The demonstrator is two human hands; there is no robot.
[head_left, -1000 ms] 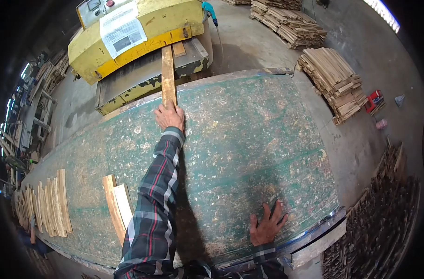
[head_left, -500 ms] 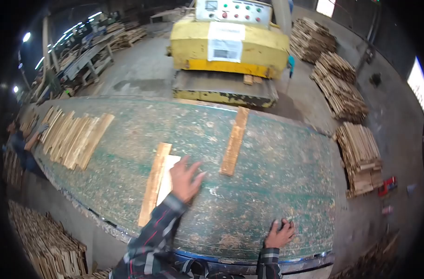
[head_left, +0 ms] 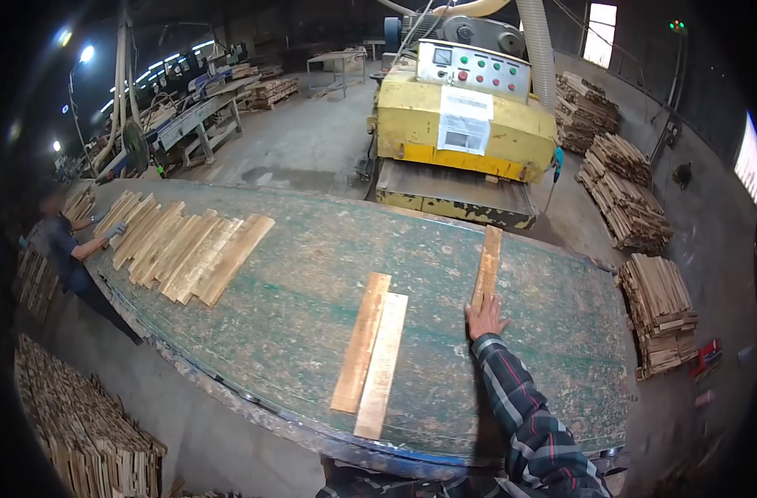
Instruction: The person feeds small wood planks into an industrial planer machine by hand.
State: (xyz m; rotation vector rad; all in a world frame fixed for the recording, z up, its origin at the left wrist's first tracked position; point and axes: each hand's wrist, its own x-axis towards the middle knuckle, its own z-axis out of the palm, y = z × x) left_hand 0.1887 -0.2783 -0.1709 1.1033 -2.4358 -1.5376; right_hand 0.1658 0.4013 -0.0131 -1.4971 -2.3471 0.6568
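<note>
My right hand (head_left: 485,317) reaches forward over the green table. Its fingers are spread and lie flat on the near end of a narrow wooden plank (head_left: 489,259). To the left, two planks lie side by side: a browner plank (head_left: 362,342) and a paler plank (head_left: 382,365), the paler one a little nearer to me. My left hand is out of view.
The worn green table (head_left: 304,249) bears a row of planks (head_left: 192,249) at its left, where a person (head_left: 67,249) has a gloved hand on them. A yellow machine (head_left: 469,116) stands behind. Stacked boards (head_left: 660,315) line the right floor; another stack (head_left: 88,423) is near left.
My right hand has moved forward onto the right-hand plank. My left hand has left the pale plank and gone out of view. The camera view has shifted left.
</note>
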